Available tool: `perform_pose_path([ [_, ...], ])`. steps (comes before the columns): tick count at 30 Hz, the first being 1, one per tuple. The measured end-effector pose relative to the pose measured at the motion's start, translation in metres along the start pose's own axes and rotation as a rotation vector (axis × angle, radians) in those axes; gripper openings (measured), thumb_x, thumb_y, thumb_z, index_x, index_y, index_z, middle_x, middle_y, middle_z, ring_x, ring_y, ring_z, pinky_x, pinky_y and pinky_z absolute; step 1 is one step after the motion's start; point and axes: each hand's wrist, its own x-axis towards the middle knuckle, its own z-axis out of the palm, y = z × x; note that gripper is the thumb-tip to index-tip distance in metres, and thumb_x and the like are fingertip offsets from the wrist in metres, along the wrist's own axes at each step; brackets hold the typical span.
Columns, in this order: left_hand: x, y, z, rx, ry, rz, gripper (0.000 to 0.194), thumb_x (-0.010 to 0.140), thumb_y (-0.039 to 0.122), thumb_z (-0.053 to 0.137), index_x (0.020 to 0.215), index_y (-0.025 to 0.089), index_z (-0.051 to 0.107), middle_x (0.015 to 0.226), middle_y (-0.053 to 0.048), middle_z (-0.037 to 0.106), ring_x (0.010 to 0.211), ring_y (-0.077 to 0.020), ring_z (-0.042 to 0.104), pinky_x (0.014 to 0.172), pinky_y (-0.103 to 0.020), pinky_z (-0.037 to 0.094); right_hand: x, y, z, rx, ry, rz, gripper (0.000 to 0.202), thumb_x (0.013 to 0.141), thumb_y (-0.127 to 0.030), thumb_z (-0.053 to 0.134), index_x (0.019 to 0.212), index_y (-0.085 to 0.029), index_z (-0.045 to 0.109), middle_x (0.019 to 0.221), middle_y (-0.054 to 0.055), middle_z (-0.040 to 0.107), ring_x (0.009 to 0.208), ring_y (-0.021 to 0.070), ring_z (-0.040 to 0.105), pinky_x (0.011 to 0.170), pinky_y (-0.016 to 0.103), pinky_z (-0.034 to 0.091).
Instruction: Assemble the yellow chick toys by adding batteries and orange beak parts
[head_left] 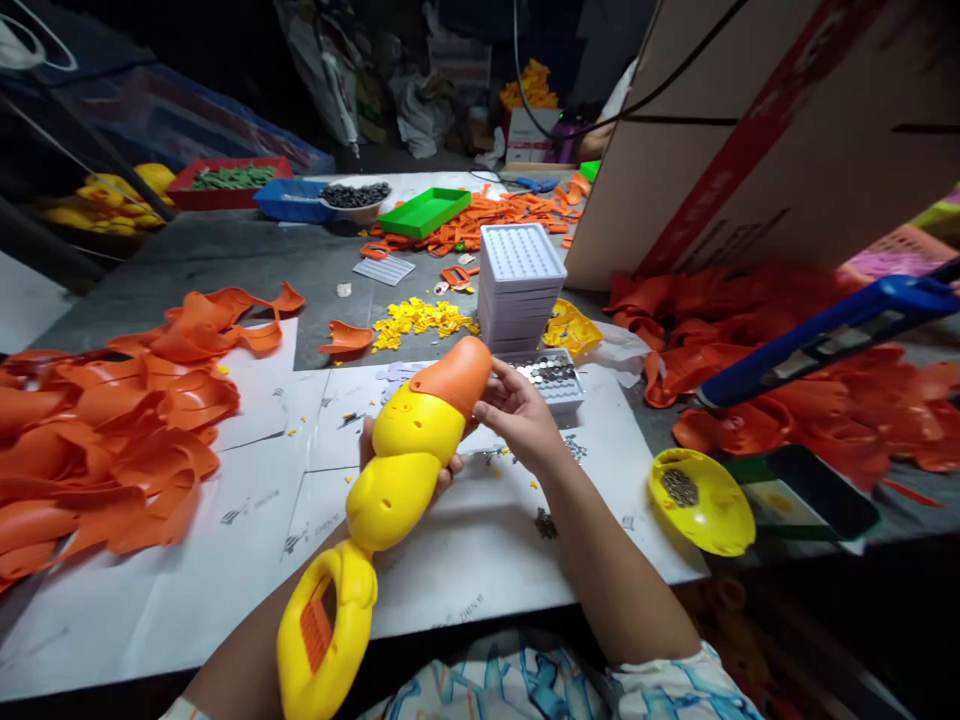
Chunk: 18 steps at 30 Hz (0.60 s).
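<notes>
A yellow plastic toy [397, 500] with a rounded body, an orange cap [454, 380] on its far end and a looped handle at its near end lies slantwise above the paper-covered table. My left hand [448, 473] is wrapped round its body from below, mostly hidden behind it, with fingertips showing at the right side. At the orange cap, my right hand [517, 412] has its thumb and fingers closed against the edge. An orange insert [318, 628] shows inside the handle loop. Beyond my right hand, a white tray [564, 400] holds small silvery discs.
Orange plastic shells are heaped at left [150, 420] and right [825, 370]. A stack of white trays [521, 300] stands beyond the toy, beside small yellow parts [420, 320]. A yellow bowl [712, 520] with screws and a blue electric screwdriver [817, 340] are at right, below a cardboard box [750, 140].
</notes>
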Motion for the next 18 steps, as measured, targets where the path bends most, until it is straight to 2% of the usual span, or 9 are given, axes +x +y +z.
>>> perform_pose_path([
  [3, 0.006, 0.000, 0.007, 0.045, -0.031, 0.047, 0.080, 0.057, 0.060, 0.086, 0.117, 0.011, 0.064, 0.094, -0.007, 0.074, 0.080, -0.0140, 0.073, 0.071, -0.014, 0.057, 0.000, -0.003, 0.002, -0.117, 0.045, 0.055, 0.107, 0.051, -0.078, 0.080, 0.131, -0.019, 0.041, 0.108, 0.010, 0.063, 0.091, 0.0202, 0.065, 0.075, 0.034, 0.059],
  [5, 0.010, -0.003, 0.012, 0.066, -0.038, 0.107, 0.080, 0.057, 0.061, 0.087, 0.117, 0.012, 0.065, 0.090, -0.007, 0.072, 0.081, -0.0169, 0.072, 0.069, -0.018, 0.057, -0.001, -0.011, -0.002, -0.225, 0.087, 0.073, 0.108, 0.049, -0.081, 0.078, 0.130, -0.019, 0.044, 0.114, 0.011, 0.062, 0.094, 0.0215, 0.065, 0.079, 0.036, 0.060],
  [7, 0.012, -0.008, 0.016, 0.075, -0.031, 0.194, 0.082, 0.059, 0.067, 0.083, 0.118, 0.013, 0.066, 0.093, -0.008, 0.072, 0.083, -0.0195, 0.071, 0.069, -0.022, 0.058, -0.002, -0.026, -0.014, -0.397, 0.208, 0.095, 0.096, 0.056, -0.077, 0.076, 0.127, -0.019, 0.049, 0.123, 0.011, 0.060, 0.106, 0.0224, 0.063, 0.091, 0.037, 0.058],
  [9, 0.014, -0.012, 0.015, 0.077, -0.021, 0.279, 0.083, 0.063, 0.073, 0.077, 0.121, 0.015, 0.066, 0.101, -0.009, 0.072, 0.085, -0.0210, 0.069, 0.069, -0.025, 0.058, -0.002, -0.044, -0.034, -0.626, 0.406, 0.156, 0.071, 0.074, -0.066, 0.071, 0.123, -0.017, 0.055, 0.131, 0.012, 0.056, 0.120, 0.0248, 0.057, 0.108, 0.041, 0.049],
  [11, 0.015, -0.013, 0.012, 0.067, -0.031, 0.292, 0.086, 0.065, 0.077, 0.071, 0.124, 0.016, 0.065, 0.105, -0.008, 0.071, 0.085, -0.0198, 0.068, 0.072, -0.025, 0.058, -0.001, -0.062, -0.059, -0.869, 0.618, 0.291, 0.054, 0.089, -0.054, 0.063, 0.125, -0.013, 0.058, 0.137, 0.017, 0.051, 0.134, 0.0327, 0.046, 0.119, 0.054, 0.032],
  [13, 0.016, -0.010, 0.008, 0.054, -0.057, 0.254, 0.093, 0.062, 0.079, 0.072, 0.128, 0.013, 0.063, 0.105, -0.008, 0.070, 0.086, -0.0183, 0.067, 0.077, -0.023, 0.056, 0.001, -0.073, -0.082, -1.060, 0.795, 0.485, 0.060, 0.094, -0.046, 0.060, 0.136, -0.004, 0.053, 0.145, 0.028, 0.038, 0.142, 0.0434, 0.033, 0.119, 0.065, 0.021],
  [15, 0.016, -0.006, 0.005, 0.045, -0.080, 0.231, 0.100, 0.059, 0.080, 0.074, 0.131, 0.011, 0.061, 0.110, -0.010, 0.070, 0.087, -0.0172, 0.066, 0.079, -0.021, 0.055, 0.004, -0.076, -0.099, -1.172, 0.862, 0.676, 0.068, 0.095, -0.046, 0.061, 0.143, 0.000, 0.048, 0.147, 0.033, 0.032, 0.143, 0.0455, 0.031, 0.118, 0.064, 0.024],
  [18, 0.016, -0.005, 0.000, 0.060, -0.091, 0.237, 0.097, 0.061, 0.080, 0.073, 0.129, 0.012, 0.061, 0.114, -0.013, 0.070, 0.087, -0.0189, 0.066, 0.078, -0.023, 0.056, 0.008, -0.067, -0.114, -1.240, 0.842, 0.905, 0.068, 0.096, -0.053, 0.060, 0.143, -0.006, 0.049, 0.146, 0.026, 0.039, 0.142, 0.0370, 0.037, 0.118, 0.058, 0.033],
])
